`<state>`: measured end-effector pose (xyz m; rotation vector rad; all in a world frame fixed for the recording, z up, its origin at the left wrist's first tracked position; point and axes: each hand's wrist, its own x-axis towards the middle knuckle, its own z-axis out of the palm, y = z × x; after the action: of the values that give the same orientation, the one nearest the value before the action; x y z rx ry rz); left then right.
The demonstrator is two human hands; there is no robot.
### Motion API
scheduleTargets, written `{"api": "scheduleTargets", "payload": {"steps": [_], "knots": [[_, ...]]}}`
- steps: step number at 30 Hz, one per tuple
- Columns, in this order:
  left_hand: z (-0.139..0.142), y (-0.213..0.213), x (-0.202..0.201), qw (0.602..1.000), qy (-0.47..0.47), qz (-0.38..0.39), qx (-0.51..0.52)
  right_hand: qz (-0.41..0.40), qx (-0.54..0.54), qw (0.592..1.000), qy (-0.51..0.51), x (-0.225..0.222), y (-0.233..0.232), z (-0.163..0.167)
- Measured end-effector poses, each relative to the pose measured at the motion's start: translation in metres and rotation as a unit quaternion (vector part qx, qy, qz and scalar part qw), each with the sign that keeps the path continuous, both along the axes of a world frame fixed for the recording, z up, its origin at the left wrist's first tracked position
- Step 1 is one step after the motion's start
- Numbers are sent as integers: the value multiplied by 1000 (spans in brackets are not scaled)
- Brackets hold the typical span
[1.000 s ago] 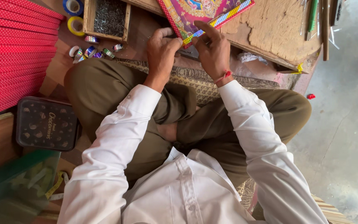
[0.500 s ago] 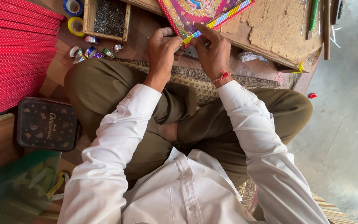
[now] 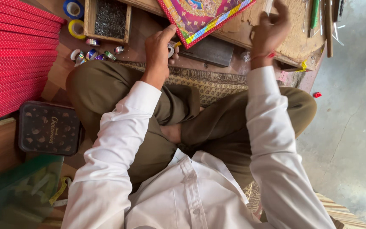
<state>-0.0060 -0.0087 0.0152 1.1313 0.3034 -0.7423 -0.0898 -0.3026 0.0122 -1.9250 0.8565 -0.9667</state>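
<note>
My left hand [image 3: 159,46] rests at the near corner of a colourful framed picture [image 3: 202,17] with a multicolour striped border. Its fingers curl around a small shiny tape roll [image 3: 171,50], and the thumb touches the frame's corner. My right hand [image 3: 270,30] is lifted above the worn wooden board [image 3: 291,40] to the right of the picture. Its fingers are loosely curled and apart, and I see nothing in them. A red thread circles that wrist. I sit cross-legged in olive trousers and a white shirt.
A dark metal plate [image 3: 210,51] lies under the picture's corner. To the left are a wooden box of small nails [image 3: 109,19], blue [image 3: 73,7] and yellow [image 3: 76,29] tape rolls, several shiny rolls [image 3: 92,54], stacked red dotted strips [image 3: 13,46] and a dark tin [image 3: 49,128]. Tools [image 3: 328,21] lie at top right.
My right hand has let go of the picture's edge and risen to the right. The left hand stays at the corner. The view has shifted closer.
</note>
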Motion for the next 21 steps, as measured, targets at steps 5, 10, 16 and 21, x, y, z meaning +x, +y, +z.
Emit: {"api": "scheduleTargets", "payload": {"steps": [5,10,16,21], "knots": [[2,-5,0,999,-26,-23,-4,-202,-192,936,213,-6,-40,-2],[0,-6,-6,996,-20,-81,-38,50,2,997,-55,-13,77,-20],[-1,-10,-17,990,-82,-109,-43,28,389,908,-150,-6,172,-32],[10,4,9,976,-197,93,-24,27,399,906,-137,-7,141,-11]]}}
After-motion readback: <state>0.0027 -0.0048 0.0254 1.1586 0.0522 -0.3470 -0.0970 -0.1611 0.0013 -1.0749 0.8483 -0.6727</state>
